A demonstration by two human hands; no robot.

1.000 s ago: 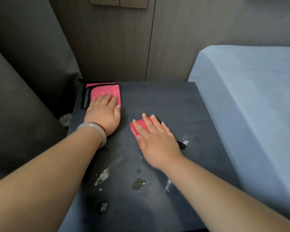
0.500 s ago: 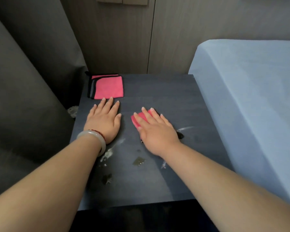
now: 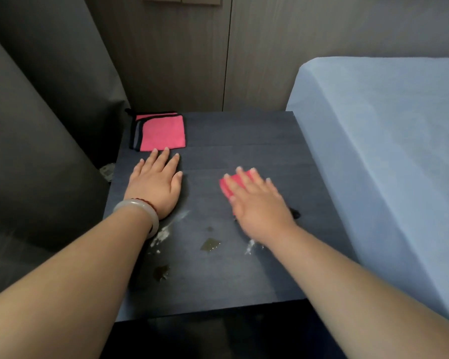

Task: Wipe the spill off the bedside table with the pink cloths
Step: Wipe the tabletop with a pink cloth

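The dark bedside table [image 3: 244,141] carries several small wet patches of spill [image 3: 210,245] near its front half. A folded pink cloth with black edging [image 3: 161,132] lies at the back left corner. My left hand [image 3: 154,186] rests flat on the bare tabletop just in front of that cloth, fingers apart, holding nothing. My right hand [image 3: 257,206] presses flat on a second pink cloth [image 3: 231,185] near the table's middle; only the cloth's far corner shows past my fingers, which are blurred.
A bed with a light blue sheet [image 3: 386,164] borders the table on the right. A dark grey curtain [image 3: 36,125] hangs at the left. A wood-panelled wall [image 3: 179,60] stands behind. The table's front edge drops off near my forearms.
My left hand came off the back-left cloth and now lies on the bare table in front of it. My right hand shifted slightly right with its cloth. The view pulled back.
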